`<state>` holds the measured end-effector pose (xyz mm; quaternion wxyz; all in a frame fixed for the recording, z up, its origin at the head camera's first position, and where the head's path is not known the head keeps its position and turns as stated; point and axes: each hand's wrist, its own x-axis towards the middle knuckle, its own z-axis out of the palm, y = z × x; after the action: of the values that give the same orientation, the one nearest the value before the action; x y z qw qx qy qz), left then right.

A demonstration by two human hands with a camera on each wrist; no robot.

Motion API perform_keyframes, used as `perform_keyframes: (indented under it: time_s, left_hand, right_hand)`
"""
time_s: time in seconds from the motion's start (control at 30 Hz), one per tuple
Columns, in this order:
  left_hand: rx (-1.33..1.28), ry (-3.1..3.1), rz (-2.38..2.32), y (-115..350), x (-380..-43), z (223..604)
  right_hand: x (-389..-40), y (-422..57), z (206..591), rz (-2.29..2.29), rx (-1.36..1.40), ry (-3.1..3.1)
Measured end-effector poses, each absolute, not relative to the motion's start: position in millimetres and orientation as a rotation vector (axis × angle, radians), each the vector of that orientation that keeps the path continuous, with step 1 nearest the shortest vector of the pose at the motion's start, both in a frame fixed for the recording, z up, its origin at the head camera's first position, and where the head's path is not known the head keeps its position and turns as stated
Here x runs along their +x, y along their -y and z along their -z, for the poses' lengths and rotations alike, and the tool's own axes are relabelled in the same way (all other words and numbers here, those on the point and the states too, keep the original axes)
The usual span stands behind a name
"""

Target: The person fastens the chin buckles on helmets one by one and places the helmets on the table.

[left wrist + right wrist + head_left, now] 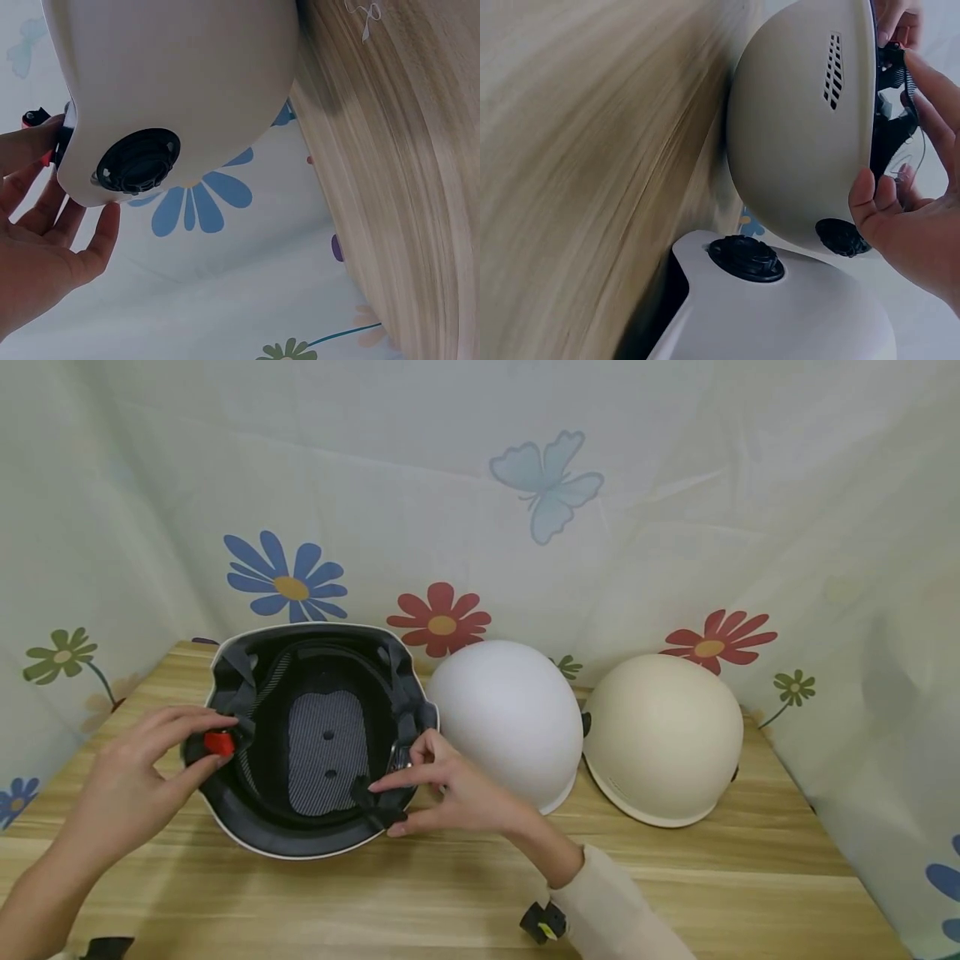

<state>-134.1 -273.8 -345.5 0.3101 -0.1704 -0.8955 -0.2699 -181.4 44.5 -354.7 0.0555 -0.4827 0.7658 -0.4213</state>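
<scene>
A cream helmet (327, 727) lies upside down on the table, its black padded inside facing up. At its left rim my left hand (135, 777) pinches a red buckle (219, 743) on a black strap between thumb and fingers. Over the right rim, my right hand (461, 789) holds a black chin strap end (381, 814) between thumb and index finger. In the left wrist view a round black knob (140, 161) sits on the shell beside my left fingers. The right wrist view shows a vent (833, 71) in the shell and my right fingers at the rim.
A white helmet (506, 718) stands dome up, close on the right of the upturned one. Farther right is another cream helmet (663, 739), also dome up. They share a wooden table (465, 902), with a flower-printed cloth (420, 468) hanging behind.
</scene>
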Motion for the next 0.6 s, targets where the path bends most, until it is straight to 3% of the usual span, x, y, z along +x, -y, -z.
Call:
perform_keyframes:
  time_s: [0.6]
  left_hand:
    - [-0.462,2.352,0.658,266,-128,336]
  right_hand:
    - [-180,-54,349,1.298,-1.535,-2.328]
